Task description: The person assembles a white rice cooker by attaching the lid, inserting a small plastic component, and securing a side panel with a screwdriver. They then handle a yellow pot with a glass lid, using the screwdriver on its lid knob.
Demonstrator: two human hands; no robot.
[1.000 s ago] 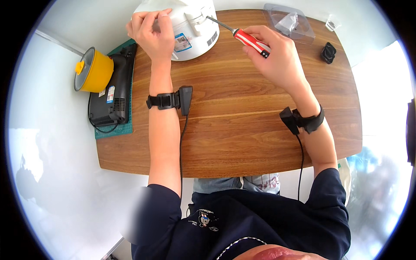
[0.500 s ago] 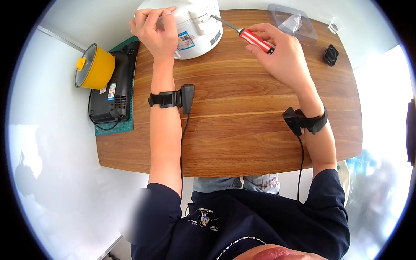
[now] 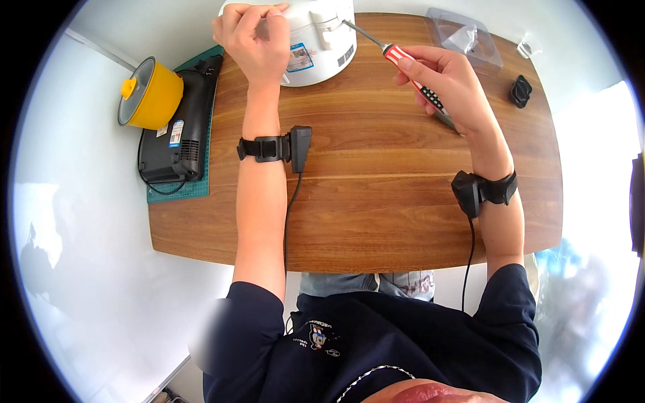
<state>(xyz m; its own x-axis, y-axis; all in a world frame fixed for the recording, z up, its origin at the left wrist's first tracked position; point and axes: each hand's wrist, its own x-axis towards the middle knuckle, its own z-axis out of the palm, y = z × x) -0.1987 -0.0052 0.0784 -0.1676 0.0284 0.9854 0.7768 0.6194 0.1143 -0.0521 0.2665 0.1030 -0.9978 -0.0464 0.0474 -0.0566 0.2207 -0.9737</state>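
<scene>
A white, rounded rice cooker (image 3: 329, 64) with labels on its side stands at the table's far edge, its top cut off by the picture. My left hand (image 3: 259, 43) is curled against its upper left, fingers bent; what the fingertips grip is partly hidden. Between the fingers and thumb of my right hand (image 3: 457, 84) is a screwdriver (image 3: 396, 54) with a red and white handle. Its shaft slants up to the left, the tip at the side of a raised white part on the cooker.
Left on a green mat (image 3: 173, 198), a black appliance (image 3: 173, 156) sits beside a yellow pot (image 3: 161, 97) with a lid. At the far right are a clear plastic tray (image 3: 487, 57), a small clear piece (image 3: 526, 48) and a black object (image 3: 521, 91). Cables (image 3: 470, 258) run from both wrist straps.
The screwdriver has turned in my right hand, and my fingers sit differently along its handle. The cooker and both hands appear a little farther right, while the whole view has shifted slightly.
</scene>
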